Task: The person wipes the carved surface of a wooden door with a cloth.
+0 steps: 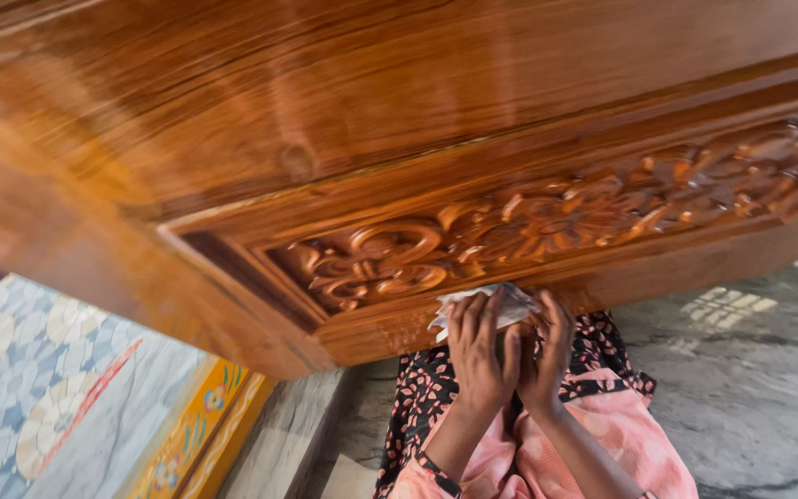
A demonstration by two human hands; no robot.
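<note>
Cloth (496, 305), white, crumpled, sits at fingertips of both hands, pressed vs lower edge of carved wood panel (547, 222). Left hand (477, 356) & right hand (547, 351) together, fingers closed on cloth.

left hand (479, 356) + right hand (547, 349): 2 hands press white sandpaper (496, 305) | against carved wooden panel (547, 217) lower edge

Below the carved, polished brown wooden furniture panel (547, 217), I see my two bare forearms without sleeves. Just under them lies my garment: plain pink cloth (621, 434) edged with black fabric printed in small pink flowers (422, 397).
</note>
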